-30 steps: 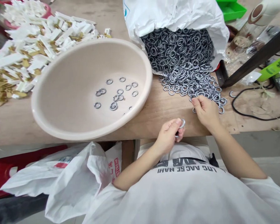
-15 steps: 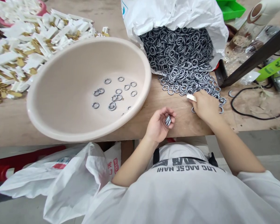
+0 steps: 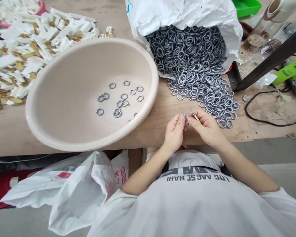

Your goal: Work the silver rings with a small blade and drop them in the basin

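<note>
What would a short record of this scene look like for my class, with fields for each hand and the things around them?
Left hand: pinches a small metal ring
Right hand: fingertips hold a thin pale sliver beside the ring
Nearby: heap of metal rings spilling from a white plastic sack
Container: beige basin with a few loose rings
Surface: wooden table

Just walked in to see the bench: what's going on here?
A person at a wooden table has both hands together. The left hand pinches a small metal ring, and the right hand holds a thin pointed sliver beside it. Silver rings spill from a white sack next to a beige basin holding a few more.
</note>
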A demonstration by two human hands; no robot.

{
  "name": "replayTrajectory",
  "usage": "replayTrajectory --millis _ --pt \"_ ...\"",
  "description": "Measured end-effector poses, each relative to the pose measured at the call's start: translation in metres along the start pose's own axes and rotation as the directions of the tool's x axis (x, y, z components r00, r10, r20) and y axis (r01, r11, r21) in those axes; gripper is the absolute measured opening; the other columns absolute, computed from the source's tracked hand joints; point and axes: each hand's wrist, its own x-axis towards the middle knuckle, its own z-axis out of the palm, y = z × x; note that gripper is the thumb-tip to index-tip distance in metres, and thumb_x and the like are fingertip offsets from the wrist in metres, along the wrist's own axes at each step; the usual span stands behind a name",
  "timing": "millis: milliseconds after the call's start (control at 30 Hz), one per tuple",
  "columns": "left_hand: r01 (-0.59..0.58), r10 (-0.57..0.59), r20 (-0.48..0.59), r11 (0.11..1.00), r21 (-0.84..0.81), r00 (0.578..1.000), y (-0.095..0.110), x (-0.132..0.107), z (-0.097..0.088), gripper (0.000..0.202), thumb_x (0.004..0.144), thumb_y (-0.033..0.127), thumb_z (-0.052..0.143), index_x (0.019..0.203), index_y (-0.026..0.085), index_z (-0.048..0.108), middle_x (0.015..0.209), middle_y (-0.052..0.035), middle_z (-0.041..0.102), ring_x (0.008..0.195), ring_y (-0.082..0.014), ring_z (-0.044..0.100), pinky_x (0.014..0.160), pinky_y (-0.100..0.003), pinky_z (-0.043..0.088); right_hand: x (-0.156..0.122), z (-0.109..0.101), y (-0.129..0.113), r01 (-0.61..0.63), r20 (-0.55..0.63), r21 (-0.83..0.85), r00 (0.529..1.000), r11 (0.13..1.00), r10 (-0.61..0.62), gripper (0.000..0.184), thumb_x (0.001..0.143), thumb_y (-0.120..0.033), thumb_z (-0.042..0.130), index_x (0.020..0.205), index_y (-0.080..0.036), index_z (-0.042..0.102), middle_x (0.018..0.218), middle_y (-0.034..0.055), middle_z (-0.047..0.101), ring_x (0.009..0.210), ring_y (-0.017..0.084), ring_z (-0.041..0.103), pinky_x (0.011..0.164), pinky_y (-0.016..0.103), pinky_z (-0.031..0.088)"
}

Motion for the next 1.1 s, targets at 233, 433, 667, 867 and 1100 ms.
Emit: replayTrajectory --millis 233,433,667,867,1100 --pt "-0.176 0.108 0.194 0.907 0.382 0.975 0.021 0.004 -0.022 0.028 0.098 0.046 0.06 0.09 0.019 0.06 0.077 0.0016 0.06 0.069 -0.0108 0.048 0.066 -0.026 0.038 0.012 -0.015 -0.016 -0.152 0.156 0.064 0.978 0.986 0.14 0.034 0.09 -0.049 0.069 0.073 -0.02 0.059 0.064 -0.0062 0.044 0.059 0.01 0.037 0.058 0.026 0.034" --pt "-0.01 -0.033 0.242 0.985 0.174 0.97 0.015 -0.002 -0.01 0.041 0.099 0.052 0.053 0.076 0.018 0.054 0.069 0.0013 0.053 0.062 -0.0102 0.045 0.06 -0.026 0.036 0.004 0.0 -0.002 0.052 -0.087 0.036 0.995 0.998 -0.049 0.038 0.094 -0.06 0.062 0.089 -0.022 0.061 0.077 -0.0019 0.06 0.068 0.013 0.053 0.065 0.028 0.044" --pt "0.335 -0.298 0.201 0.924 -0.185 0.933 0.019 -0.009 0.003 0.037 0.088 0.048 0.062 0.069 0.019 0.048 0.052 0.0067 0.039 0.043 -0.0051 0.026 0.043 -0.021 0.018 0.003 -0.005 -0.002 0.119 -0.076 -0.278 0.986 0.953 -0.145 0.04 0.093 -0.061 0.063 0.097 -0.022 0.069 0.088 0.0033 0.069 0.08 0.019 0.062 0.074 0.033 0.047" --pt "0.382 -0.348 0.159 0.871 -0.309 0.924 0.032 -0.008 0.003 0.025 0.084 0.033 0.059 0.068 0.02 0.045 0.049 0.0085 0.034 0.04 -0.0046 0.021 0.04 -0.02 0.015 -0.008 -0.01 -0.009 0.295 0.05 -0.64 0.937 0.709 -0.345 0.034 0.104 -0.047 0.049 0.087 -0.021 0.065 0.078 0.003 0.063 0.074 0.017 0.057 0.068 0.032 0.036" --pt "0.398 -0.373 0.137 0.855 -0.334 0.917 0.031 -0.008 0.006 0.014 0.077 0.024 0.058 0.07 0.02 0.046 0.048 0.0095 0.036 0.038 -0.0036 0.022 0.039 -0.019 0.014 -0.016 -0.008 -0.01 0.337 0.147 -0.757 0.923 0.56 -0.356 0.034 0.103 -0.046 0.052 0.084 -0.02 0.063 0.079 0.0032 0.065 0.066 0.015 0.052 0.063 0.031 0.032"
